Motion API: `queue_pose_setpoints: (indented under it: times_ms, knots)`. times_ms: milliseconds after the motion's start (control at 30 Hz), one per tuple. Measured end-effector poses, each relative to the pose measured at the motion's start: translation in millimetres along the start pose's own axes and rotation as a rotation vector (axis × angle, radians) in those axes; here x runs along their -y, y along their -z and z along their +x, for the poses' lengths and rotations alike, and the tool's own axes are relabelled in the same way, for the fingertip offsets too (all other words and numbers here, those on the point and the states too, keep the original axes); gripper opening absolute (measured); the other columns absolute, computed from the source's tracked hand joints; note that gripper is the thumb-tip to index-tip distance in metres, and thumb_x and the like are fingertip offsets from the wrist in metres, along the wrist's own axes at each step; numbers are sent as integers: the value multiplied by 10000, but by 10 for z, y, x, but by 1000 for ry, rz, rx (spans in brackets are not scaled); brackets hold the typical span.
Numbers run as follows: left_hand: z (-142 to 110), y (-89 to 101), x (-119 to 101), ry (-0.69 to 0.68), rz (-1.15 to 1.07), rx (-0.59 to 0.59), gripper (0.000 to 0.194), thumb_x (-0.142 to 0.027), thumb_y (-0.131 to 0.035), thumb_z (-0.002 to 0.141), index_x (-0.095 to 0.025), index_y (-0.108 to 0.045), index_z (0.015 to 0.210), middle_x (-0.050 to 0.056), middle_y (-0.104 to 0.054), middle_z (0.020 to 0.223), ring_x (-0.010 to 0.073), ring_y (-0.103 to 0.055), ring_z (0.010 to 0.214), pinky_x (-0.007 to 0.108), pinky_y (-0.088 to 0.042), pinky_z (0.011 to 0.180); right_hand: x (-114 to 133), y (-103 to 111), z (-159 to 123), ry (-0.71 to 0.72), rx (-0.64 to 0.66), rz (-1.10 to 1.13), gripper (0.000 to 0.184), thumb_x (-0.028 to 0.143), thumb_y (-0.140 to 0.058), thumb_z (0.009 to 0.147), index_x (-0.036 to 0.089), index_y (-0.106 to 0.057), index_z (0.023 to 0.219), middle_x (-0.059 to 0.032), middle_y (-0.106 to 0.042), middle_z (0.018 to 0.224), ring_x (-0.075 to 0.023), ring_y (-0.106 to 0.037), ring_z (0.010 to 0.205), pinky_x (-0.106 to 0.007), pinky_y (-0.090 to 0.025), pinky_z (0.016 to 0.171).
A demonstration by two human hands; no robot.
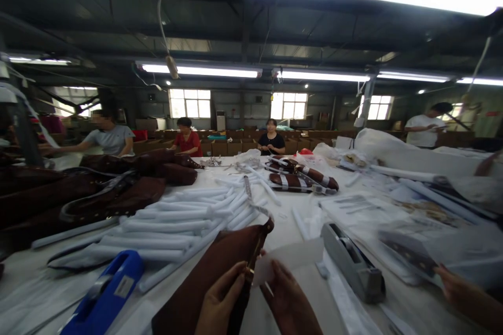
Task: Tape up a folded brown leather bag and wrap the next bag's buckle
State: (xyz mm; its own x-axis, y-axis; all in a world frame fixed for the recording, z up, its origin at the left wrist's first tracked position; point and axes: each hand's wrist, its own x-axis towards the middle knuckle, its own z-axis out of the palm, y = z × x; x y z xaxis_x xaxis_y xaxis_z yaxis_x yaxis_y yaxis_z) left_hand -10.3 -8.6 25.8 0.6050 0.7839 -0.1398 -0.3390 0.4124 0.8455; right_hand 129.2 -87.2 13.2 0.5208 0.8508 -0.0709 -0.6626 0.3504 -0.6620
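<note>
A dark brown leather bag [208, 272] with a studded strap [248, 188] lies on the table in front of me. My left hand [222, 296] is closed on the bag's edge, its thumb and finger pinching near a small gold-coloured metal piece [250, 270]. My right hand [288, 296] is closed too, just right of the left one, with a thin translucent white sheet [264, 269] between thumb and fingers. The sheet's near end touches or overlaps the bag's edge; I cannot tell which.
White rolls [168, 225] lie piled behind the bag. A blue tape dispenser [108, 293] stands left, a grey tape dispenser [351, 261] right. Brown bags [118, 193] are heaped far left. A co-worker's hand [463, 293] reaches in at right beside a plastic-wrapped item. Several people work farther back.
</note>
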Motion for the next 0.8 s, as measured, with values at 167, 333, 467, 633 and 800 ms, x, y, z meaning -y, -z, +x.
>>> queue_pose_setpoints:
  times_ms: [167,333,467,633,800]
  knots:
    - [-152,-91,-23,-66,77,59,552,-566,-727,835,-171,-712,1219,123,-679,1260,302,-592,1240,432,-400,1150,73,-293,-105,88,0,-193,442,434,-919,654,192,-758,986,-84,-706,1108,-268,-609,1095,-369,-477,972]
    - [-189,-170,154,-100,123,90,495,-460,-675,909,-161,-651,1302,117,-607,1372,290,-516,1326,422,-326,1189,-6,-257,-93,67,-15,-323,404,456,-884,692,151,-749,921,-66,-713,928,-220,-624,877,-319,-491,827]
    - [-189,-158,307,41,103,118,629,-615,-522,951,-111,-635,1310,160,-644,1303,313,-587,1238,456,-383,1137,-74,-53,-96,16,-65,-414,423,494,-859,720,143,-741,925,-54,-705,866,-184,-600,739,-281,-468,686]
    - [-48,-94,140,21,327,128,724,-733,-510,886,-128,-694,1238,164,-687,1218,331,-623,1173,428,-464,1055,-61,105,-112,74,-118,-576,515,581,-838,703,132,-738,935,-64,-703,832,-204,-609,723,-278,-468,625]
    - [131,-171,56,-161,587,173,511,-633,-760,733,-182,-800,970,122,-751,1012,355,-669,1052,406,-515,988,-125,251,55,182,-136,-735,623,711,-798,665,132,-751,890,-83,-701,738,-250,-638,684,-317,-506,611]
